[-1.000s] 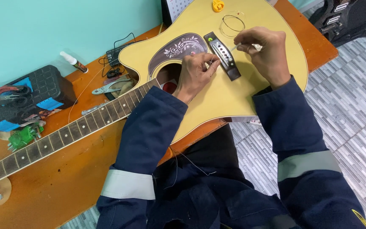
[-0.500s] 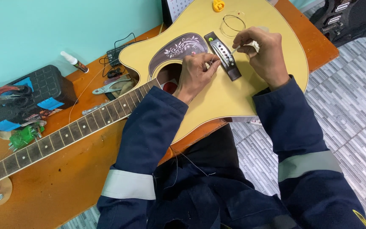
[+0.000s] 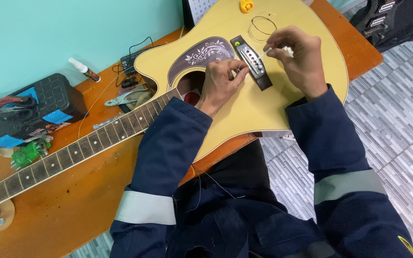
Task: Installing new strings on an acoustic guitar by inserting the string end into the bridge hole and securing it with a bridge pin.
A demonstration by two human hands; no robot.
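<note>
A pale yellow acoustic guitar (image 3: pixel 264 102) lies flat on the wooden workbench (image 3: pixel 68 200), its neck (image 3: pixel 72 153) running to the lower left. My left hand (image 3: pixel 221 81) rests on the guitar top by the sound hole, fingertips pinched on a thin string at the dark bridge (image 3: pixel 251 61). My right hand (image 3: pixel 297 59) hovers just right of the bridge, pinching a small white bridge pin (image 3: pixel 265 52) angled toward the bridge. A coiled string (image 3: pixel 260 26) lies on the guitar top beyond the bridge.
Pliers (image 3: pixel 125 98), a black tool case (image 3: pixel 29 110), a small white bottle (image 3: pixel 84 70), green parts (image 3: pixel 27 154) and a black device with cables (image 3: pixel 132 59) sit on the bench. A yellow winder (image 3: pixel 246 5) rests on the guitar. A black guitar (image 3: pixel 388 19) lies on the tiled floor.
My right hand has lifted slightly and shifted toward the bridge with the white pin. My left hand stays pinched at the bridge.
</note>
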